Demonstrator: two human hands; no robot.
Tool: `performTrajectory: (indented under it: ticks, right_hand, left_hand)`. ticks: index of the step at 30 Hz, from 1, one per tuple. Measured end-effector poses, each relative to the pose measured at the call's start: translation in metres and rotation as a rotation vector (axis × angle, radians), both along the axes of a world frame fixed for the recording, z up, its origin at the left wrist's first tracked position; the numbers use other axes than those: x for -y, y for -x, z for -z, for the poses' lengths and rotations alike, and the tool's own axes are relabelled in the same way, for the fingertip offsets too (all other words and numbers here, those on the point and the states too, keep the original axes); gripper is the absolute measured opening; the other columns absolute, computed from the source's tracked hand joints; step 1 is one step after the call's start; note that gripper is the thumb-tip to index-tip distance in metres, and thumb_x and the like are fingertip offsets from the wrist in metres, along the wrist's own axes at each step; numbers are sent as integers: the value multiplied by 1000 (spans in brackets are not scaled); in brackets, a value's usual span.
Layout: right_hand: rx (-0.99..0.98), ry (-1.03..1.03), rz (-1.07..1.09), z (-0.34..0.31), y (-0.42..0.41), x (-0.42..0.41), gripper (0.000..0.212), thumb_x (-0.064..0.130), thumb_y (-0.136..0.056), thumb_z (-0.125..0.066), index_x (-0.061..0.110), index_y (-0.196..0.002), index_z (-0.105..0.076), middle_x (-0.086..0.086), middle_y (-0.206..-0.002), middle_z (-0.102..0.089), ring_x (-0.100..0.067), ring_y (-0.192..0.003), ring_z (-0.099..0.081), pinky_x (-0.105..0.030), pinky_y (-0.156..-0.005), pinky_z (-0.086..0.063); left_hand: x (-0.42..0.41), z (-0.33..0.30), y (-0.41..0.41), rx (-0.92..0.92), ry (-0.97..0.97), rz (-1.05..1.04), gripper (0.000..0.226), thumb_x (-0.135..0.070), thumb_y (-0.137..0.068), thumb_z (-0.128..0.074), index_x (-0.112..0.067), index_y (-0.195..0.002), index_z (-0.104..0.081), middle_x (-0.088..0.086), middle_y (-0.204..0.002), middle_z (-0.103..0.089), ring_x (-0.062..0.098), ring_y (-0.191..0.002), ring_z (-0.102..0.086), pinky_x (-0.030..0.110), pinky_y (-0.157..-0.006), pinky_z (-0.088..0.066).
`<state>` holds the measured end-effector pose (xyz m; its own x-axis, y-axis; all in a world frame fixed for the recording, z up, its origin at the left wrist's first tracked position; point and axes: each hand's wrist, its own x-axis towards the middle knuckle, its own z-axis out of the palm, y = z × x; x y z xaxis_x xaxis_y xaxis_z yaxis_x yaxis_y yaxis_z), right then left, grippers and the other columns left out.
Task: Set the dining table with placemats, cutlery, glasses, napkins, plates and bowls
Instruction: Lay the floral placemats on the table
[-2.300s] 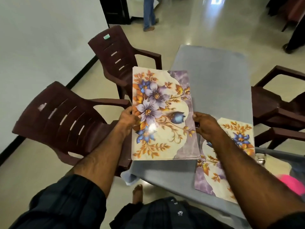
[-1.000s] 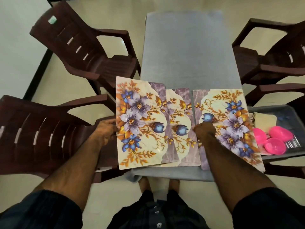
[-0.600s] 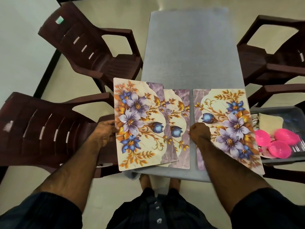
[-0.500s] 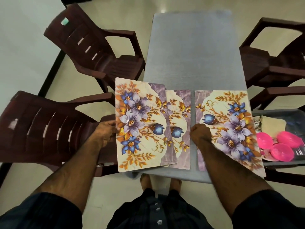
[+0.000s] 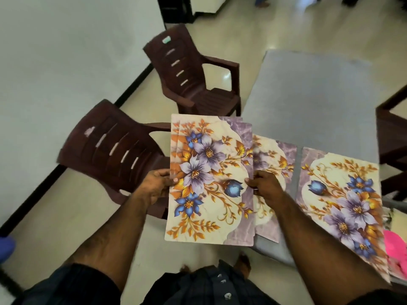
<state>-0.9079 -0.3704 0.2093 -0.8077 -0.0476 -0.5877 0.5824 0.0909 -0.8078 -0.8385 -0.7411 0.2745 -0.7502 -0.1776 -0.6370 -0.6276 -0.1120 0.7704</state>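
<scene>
Grey table (image 5: 308, 95): two floral mats (image 5: 273, 186) (image 5: 343, 194) flat at near edge. Mat stack (image 5: 209, 179) held above table's left corner, left hand (image 5: 156, 186) and right hand (image 5: 264, 186) pinching opposite edges. Brown chairs (image 5: 193, 80) (image 5: 114, 148) left, glossy cream floor (image 5: 242, 25), white wall (image 5: 66, 62).

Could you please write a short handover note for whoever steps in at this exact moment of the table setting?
Left hand: grips the left edge of the held placemats, thumb on top.
Right hand: grips their right edge.
The held placemats look like more than one, stacked, lifted over the table's near left corner.
Done: two placemats lie flat on the table, the middle placemat partly under the held ones and the right placemat at the near right edge.
Left: lay out the held placemats, then cutlery, glasses, napkins, plates and bowls. Something pink shows at the far right; what it is cannot be told.
</scene>
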Motion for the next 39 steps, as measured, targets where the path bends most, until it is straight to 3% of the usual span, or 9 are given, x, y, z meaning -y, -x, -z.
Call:
performTrajectory:
  ticks: [3,6,12,20,23,26,31,35,39]
  right_hand:
    - [4,11,-72,-13,-5,46,31,2,-84,-83,11,-113,-75,-13,-105,-78,-32,-90,-73,-45,-82,-60]
    - [-21,-31,-147,-23,-12,105,30,-1,-83,-82,8,-110,-74,-17,-98,-77,-31,-78,-71,-41,-72,-56]
    - [-26,-85,-373,-28,-50,273,24,6,-84,-84,10,-105,-74,-8,-100,-80,-29,-88,-78,-40,-72,-65]
    - [-19,-34,-552,-41,-134,512,20,9,-92,-78,3,-110,-72,-11,-107,-79,-31,-92,-78,-46,-79,-66]
    - [-48,-102,-671,-51,-143,580,16,8,-91,-78,1,-104,-72,-9,-99,-78,-25,-80,-77,-30,-60,-62]
    - [-21,-137,-774,-42,-140,636,8,2,-89,-78,-1,-93,-72,-15,-85,-76,-23,-63,-71,-30,-52,-57]
    - [-11,-184,-867,-2,-112,741,11,14,-89,-82,6,-85,-75,-18,-84,-74,-27,-70,-65,-28,-56,-54]
    - [-18,-122,-900,15,-80,839,36,29,-93,-78,-3,-80,-70,-15,-71,-65,-23,-61,-56,-30,-58,-49]
    - [-75,-128,-938,9,-34,930,54,41,-95,-75,13,-55,-52,-7,-50,-51,-20,-48,-46,-28,-54,-40]
  left_hand:
    - [41,-2,-36,-15,-19,-100,32,9,-86,-74,-3,-116,-75,19,-106,-78,29,-80,-78,45,-67,-67]
    - [89,1,-74,-17,-9,-161,28,4,-90,-73,-7,-116,-75,15,-102,-79,27,-79,-78,38,-62,-64]
    - [226,25,-180,7,3,-307,26,-3,-92,-73,-14,-116,-77,13,-109,-80,28,-89,-76,46,-84,-62]
    - [399,5,-318,4,35,-516,19,-14,-98,-70,-16,-117,-77,12,-104,-81,24,-79,-77,31,-60,-60]
    - [450,4,-350,-5,14,-595,23,-12,-100,-67,-15,-121,-76,10,-101,-79,22,-77,-74,28,-59,-57]
    - [488,13,-361,-3,-9,-700,19,-15,-101,-66,-13,-117,-76,8,-93,-79,21,-70,-73,27,-62,-54]
    - [552,34,-351,41,-16,-826,17,-17,-103,-64,-19,-115,-76,7,-97,-81,25,-80,-75,35,-74,-59]
    - [627,41,-327,94,40,-877,18,-18,-104,-63,-22,-117,-74,7,-102,-81,28,-92,-74,43,-84,-58]
    - [702,35,-286,116,56,-944,24,-13,-101,-64,-25,-118,-76,8,-110,-80,31,-102,-74,49,-94,-57]
